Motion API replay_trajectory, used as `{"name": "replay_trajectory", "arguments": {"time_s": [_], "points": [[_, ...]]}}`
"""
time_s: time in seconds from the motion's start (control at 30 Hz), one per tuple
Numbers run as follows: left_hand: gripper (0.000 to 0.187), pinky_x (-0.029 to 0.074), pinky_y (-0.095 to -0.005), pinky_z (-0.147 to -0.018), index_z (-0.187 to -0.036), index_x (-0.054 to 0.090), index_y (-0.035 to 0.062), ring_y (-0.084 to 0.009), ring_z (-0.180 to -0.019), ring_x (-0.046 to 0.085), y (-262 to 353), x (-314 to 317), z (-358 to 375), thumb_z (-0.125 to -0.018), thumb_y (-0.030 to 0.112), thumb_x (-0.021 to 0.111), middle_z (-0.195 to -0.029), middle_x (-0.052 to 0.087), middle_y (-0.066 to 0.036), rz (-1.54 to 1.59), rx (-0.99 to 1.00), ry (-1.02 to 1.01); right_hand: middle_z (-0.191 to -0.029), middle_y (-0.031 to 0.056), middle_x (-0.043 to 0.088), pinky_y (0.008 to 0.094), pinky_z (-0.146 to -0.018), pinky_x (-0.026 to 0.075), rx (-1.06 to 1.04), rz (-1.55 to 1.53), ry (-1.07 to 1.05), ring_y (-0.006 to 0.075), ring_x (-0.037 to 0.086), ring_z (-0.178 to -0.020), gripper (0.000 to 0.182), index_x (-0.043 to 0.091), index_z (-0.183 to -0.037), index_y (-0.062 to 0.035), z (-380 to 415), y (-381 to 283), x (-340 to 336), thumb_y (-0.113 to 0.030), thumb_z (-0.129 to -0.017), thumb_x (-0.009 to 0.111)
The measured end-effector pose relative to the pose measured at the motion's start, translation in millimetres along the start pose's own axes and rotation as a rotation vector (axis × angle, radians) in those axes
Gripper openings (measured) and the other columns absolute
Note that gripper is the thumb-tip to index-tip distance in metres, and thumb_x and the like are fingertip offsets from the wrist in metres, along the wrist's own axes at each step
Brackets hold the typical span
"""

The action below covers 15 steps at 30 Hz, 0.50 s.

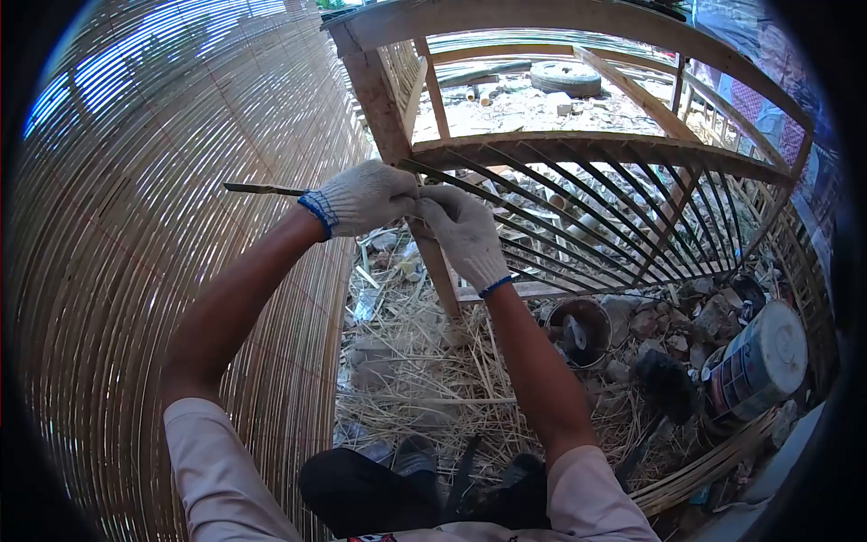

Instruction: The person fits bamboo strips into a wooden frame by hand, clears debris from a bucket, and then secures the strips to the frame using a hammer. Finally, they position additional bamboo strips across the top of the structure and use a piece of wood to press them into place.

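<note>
My left hand, in a white knit glove with a blue cuff, is closed beside the frame's upright post. A thin dark strip sticks out to the left behind its wrist; its other end is hidden by the glove. My right hand, gloved alike, has its fingers pinched together and touching the left fingertips. What lies between the fingertips is too small to make out. Right of the hands, dark slats fan across the lower part of the wooden frame.
A screen of thin bamboo strips stands along my left. Straw-like shavings and rubble cover the ground. To the right are a round container, a white-lidded bucket and bundled strips. A tyre lies beyond the frame.
</note>
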State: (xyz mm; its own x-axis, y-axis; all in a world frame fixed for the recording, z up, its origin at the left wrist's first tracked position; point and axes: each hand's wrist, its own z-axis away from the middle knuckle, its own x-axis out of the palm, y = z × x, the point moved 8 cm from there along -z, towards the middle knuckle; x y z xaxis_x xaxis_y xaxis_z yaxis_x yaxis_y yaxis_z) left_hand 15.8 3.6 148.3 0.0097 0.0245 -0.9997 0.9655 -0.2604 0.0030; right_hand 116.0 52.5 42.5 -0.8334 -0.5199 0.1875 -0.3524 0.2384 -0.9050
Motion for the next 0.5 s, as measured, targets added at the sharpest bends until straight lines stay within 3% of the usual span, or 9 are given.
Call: {"name": "replay_trajectory", "arguments": {"time_s": [0.13,0.2,0.27,0.33,0.4,0.43,0.5], "points": [[0.032,0.056,-0.0452,-0.082,-0.109,0.069,0.0016,-0.0334,-0.086,0.072,-9,-10,-7,-0.101,0.032,0.063,-0.090,0.073,-0.018,-0.022,0.011,0.124,-0.098,0.0080,0.076,0.0272,-0.076,0.054,0.010,-0.035,0.010,0.0102,0.067,-0.084,0.029,0.072,-0.120,0.0018,-8,-3,-1,-0.019,-0.101,0.068],[0.032,0.055,-0.0458,-0.082,-0.108,0.068,0.0027,-0.0333,-0.086,0.072,-18,-18,-10,-0.100,0.033,0.064,-0.089,0.073,-0.018,-0.041,-0.030,0.083,-0.096,0.0068,0.076,0.0269,-0.075,0.054,0.016,-0.058,0.077,0.0096,0.066,-0.082,0.029,0.073,-0.120,0.0012,-10,0,-9,-0.020,-0.101,0.069],[0.030,0.055,-0.0461,-0.082,-0.106,0.067,0.0033,-0.0324,-0.084,0.071,-30,-42,-2,-0.101,0.033,0.063,-0.088,0.072,-0.016,-0.199,-0.118,0.128,-0.092,0.0048,0.074,0.0267,-0.073,0.053,-0.033,-0.069,0.232,0.0088,0.065,-0.081,0.029,0.074,-0.118,0.0010,-28,20,-31,-0.021,-0.101,0.069],[0.029,0.056,-0.0456,-0.079,-0.104,0.067,0.0040,-0.0312,-0.081,0.069,-51,-67,6,-0.102,0.032,0.061,-0.085,0.071,-0.015,-0.242,-0.129,0.212,-0.090,0.0036,0.073,0.0264,-0.073,0.052,-0.052,-0.072,0.252,0.0086,0.064,-0.080,0.029,0.074,-0.117,0.0014,-32,21,-37,-0.022,-0.101,0.068],[0.030,0.046,-0.0493,-0.100,-0.102,0.069,0.0075,-0.0291,-0.088,0.067,-58,-86,15,-0.104,0.035,0.057,-0.082,0.070,-0.010,-0.385,-0.133,0.221,-0.091,0.0028,0.073,0.0257,-0.072,0.051,-0.035,-0.102,0.288,0.0080,0.063,-0.079,0.029,0.074,-0.116,0.0013,-35,24,-39,-0.022,-0.101,0.068],[0.031,0.042,-0.0501,-0.104,-0.102,0.070,0.0085,-0.0289,-0.091,0.067,-61,-93,19,-0.105,0.036,0.056,-0.084,0.071,-0.010,-0.406,-0.156,0.213,-0.097,0.0060,0.075,0.0276,-0.077,0.053,-0.018,-0.076,0.295,0.0107,0.066,-0.084,0.029,0.074,-0.118,0.0011,-36,26,-38,-0.021,-0.101,0.068],[0.032,0.038,-0.0509,-0.107,-0.103,0.072,0.0095,-0.0288,-0.094,0.066,-68,-99,23,-0.106,0.036,0.055,-0.086,0.071,-0.009,-0.431,-0.187,0.207,-0.096,0.0054,0.073,0.0266,-0.076,0.052,-0.084,-0.068,0.318,0.0097,0.064,-0.083,0.029,0.072,-0.121,0.0029,-39,28,-33,-0.018,-0.102,0.067]]}}
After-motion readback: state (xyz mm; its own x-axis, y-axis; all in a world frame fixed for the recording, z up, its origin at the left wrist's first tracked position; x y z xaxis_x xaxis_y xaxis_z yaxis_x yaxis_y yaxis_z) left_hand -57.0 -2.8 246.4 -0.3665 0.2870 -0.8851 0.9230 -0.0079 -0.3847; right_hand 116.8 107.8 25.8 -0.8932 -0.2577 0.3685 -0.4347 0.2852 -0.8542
